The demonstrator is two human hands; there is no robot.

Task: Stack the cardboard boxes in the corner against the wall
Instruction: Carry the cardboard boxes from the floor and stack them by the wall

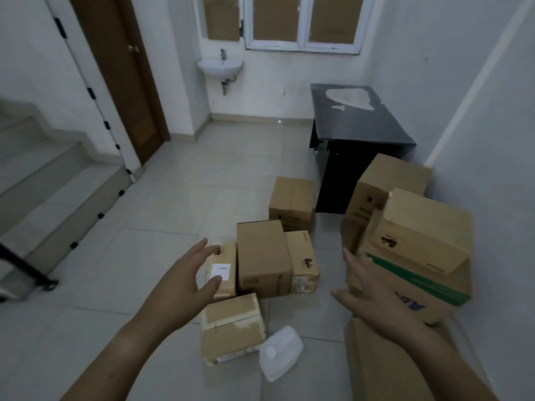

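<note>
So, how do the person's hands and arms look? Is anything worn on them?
Both are bare. The left hand and the right hand show no gloves, rings or watch, and no sleeves appear anywhere along the arms in view.

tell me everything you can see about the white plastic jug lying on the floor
The white plastic jug is a translucent, flat-sided container with rounded corners and a round white cap on the face turned up. It lies flat on the pale floor tiles, skewed to the tile lines, just right of the taped cardboard box. One corner comes close to that box, but contact cannot be told. It looks empty, though that is unsure. Only the floor plainly touches it.
</note>
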